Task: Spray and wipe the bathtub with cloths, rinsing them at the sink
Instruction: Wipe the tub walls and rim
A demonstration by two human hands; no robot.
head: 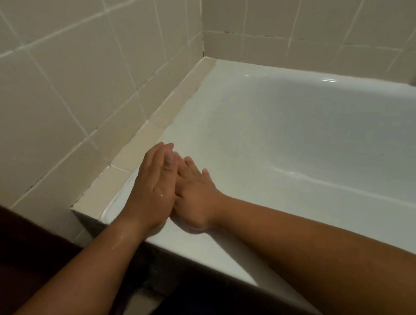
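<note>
The white bathtub fills the right and middle of the view, its wide rim corner nearest me. My left hand and my right hand lie side by side over that rim corner, fingers straight and pointing away from me. The left hand partly overlaps the right hand's fingers. Neither hand holds anything. Water drops glisten on my left wrist. No cloth and no spray bottle is in view.
Beige tiled walls meet at the tub's far left corner, with a narrow tiled ledge between wall and rim. The tub's basin opens to the right. A dark floor lies at the lower left.
</note>
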